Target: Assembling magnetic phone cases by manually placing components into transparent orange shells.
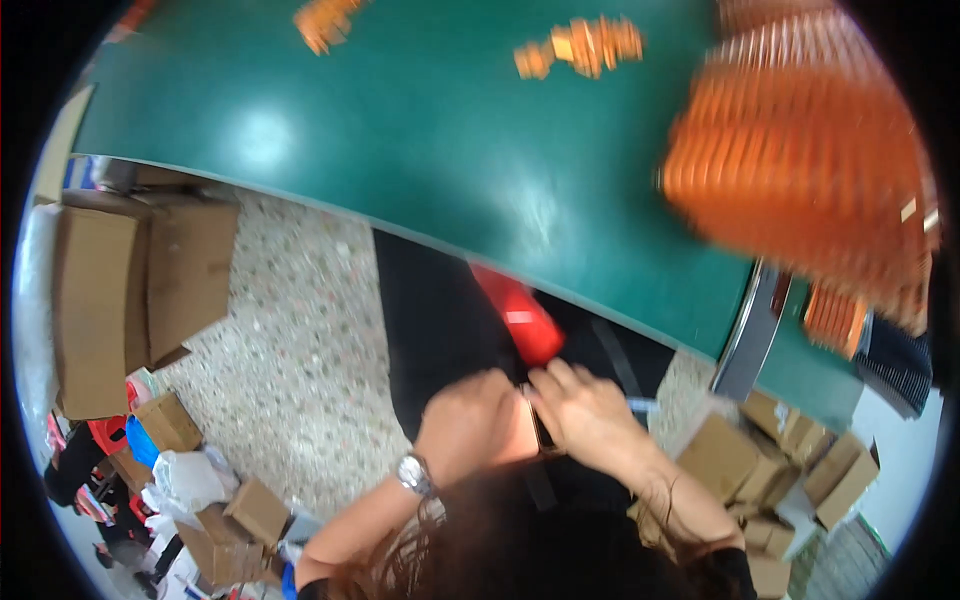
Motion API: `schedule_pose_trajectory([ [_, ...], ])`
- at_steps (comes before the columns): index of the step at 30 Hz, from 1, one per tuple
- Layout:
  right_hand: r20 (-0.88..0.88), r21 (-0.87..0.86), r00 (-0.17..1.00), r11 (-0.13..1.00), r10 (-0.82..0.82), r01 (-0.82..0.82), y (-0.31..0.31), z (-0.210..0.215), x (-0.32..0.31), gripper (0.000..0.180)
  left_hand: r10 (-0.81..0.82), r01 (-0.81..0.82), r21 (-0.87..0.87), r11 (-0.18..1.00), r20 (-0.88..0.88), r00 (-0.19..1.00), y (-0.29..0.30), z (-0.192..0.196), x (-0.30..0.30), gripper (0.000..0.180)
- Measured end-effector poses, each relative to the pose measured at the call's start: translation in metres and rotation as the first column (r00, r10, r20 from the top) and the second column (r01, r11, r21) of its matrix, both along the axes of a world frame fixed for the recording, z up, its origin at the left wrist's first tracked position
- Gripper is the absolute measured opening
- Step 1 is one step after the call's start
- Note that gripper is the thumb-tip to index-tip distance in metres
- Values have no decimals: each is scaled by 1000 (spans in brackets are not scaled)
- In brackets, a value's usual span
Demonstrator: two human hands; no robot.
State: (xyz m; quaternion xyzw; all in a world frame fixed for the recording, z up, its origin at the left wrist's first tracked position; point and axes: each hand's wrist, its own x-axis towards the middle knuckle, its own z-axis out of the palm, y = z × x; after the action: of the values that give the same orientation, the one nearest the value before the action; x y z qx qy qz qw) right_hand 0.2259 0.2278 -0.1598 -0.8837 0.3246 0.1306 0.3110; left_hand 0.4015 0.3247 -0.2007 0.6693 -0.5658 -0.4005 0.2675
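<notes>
Both my hands are close together over my lap, just below the near edge of the green table [400, 190]. My left hand [465, 420], with a wristwatch [413, 474] on its wrist, is closed around one side of a small orange, box-like piece [520, 432]. At its other side my right hand [583, 415] has its fingers curled in on the piece's dark edge. Blur and my fingers hide most of the piece, so its kind is unclear. Beyond my fingers is a smooth red object [528, 325], partly under the table edge.
A tall stack of ribbed orange pieces [790, 165] stands on the table's right. Small orange groups [580, 48] lie farther back. Open cardboard boxes [95, 300] stand on the floor at left, and more cartons [722, 458] at right. White plastic bags [195, 480] lie at lower left.
</notes>
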Motion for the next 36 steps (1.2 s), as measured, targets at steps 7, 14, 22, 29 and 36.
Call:
schedule_pose_trajectory([
  [7,289,226,943,969,-166,101,-59,119,102,44,14,1,150,989,-103,995,30,-41,14,14],
  [14,588,-245,801,920,-110,306,-166,64,224,25,161,-157,45,987,-117,980,17,-38,15,17],
  [22,564,-405,826,877,16,260,-174,48,248,20,168,-155,100,983,-139,976,16,-39,20,17],
  [29,674,-261,732,894,-103,365,-175,48,236,15,134,-120,96,988,-159,978,15,-39,20,17],
  [36,591,-209,792,921,-150,330,-186,58,237,14,170,-151,99,984,-224,960,18,-40,18,17],
])
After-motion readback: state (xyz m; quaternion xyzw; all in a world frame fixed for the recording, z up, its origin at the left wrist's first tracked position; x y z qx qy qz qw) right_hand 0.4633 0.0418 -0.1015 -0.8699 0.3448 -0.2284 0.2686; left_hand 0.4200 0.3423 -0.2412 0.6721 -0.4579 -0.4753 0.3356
